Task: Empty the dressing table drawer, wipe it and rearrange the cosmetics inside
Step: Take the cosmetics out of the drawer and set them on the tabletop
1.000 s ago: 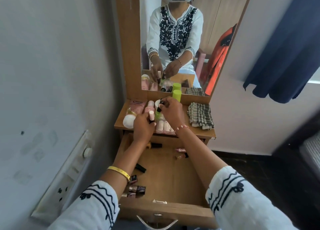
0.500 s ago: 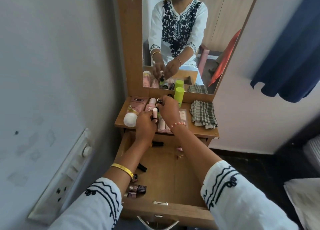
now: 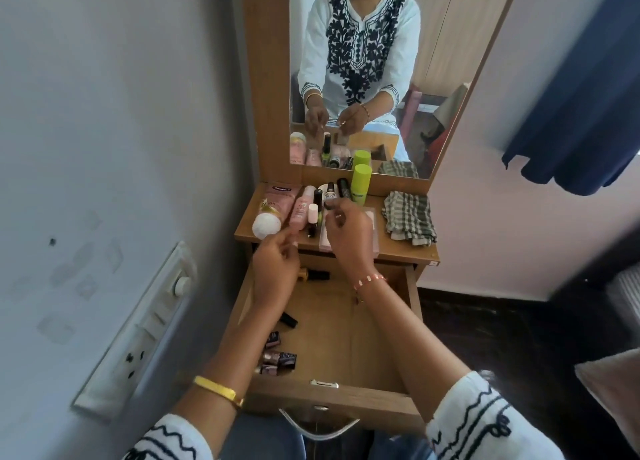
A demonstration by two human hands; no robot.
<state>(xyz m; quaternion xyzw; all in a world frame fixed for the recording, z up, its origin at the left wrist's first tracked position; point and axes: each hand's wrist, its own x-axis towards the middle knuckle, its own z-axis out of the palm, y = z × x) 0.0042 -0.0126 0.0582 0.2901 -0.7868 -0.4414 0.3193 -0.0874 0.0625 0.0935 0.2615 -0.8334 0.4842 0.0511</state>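
Both hands hover over the counter, left hand loosely curled, holding nothing; right hand's grip unclear. Next, lift the small bottles from the drawer's front-left corner singly.

white black-embroidered sleeves, gold bangle

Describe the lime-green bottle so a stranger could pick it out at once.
Start at the tall mirror and drop to the wooden shelf below it. The lime-green bottle stands upright at the back against the mirror frame, left of the folded checked cloth. Its neighbours are pink tubes or small dark bottles; nothing else is bright green.
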